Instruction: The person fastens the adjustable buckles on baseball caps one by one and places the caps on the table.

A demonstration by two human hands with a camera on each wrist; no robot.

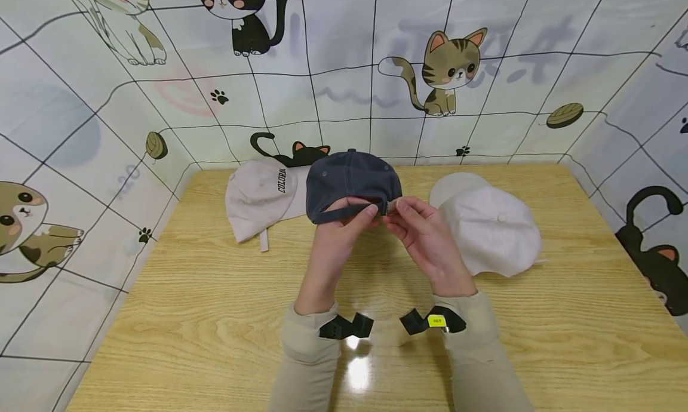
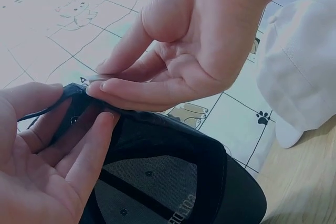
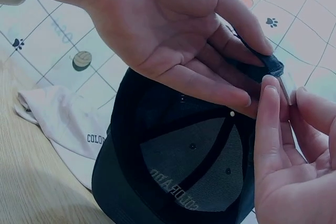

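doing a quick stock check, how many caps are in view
3: a pink cap on the left of the table, a dark cap held by the left hand and right hand, and a white cap on the right.

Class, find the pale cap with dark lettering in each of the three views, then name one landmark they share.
Head: the pale lettered cap is left of centre, just left of the dark cap.
Left wrist: not in it; the plain white cap is at right.
Right wrist: at left, beside the dark cap.
Shared landmark: the dark cap.
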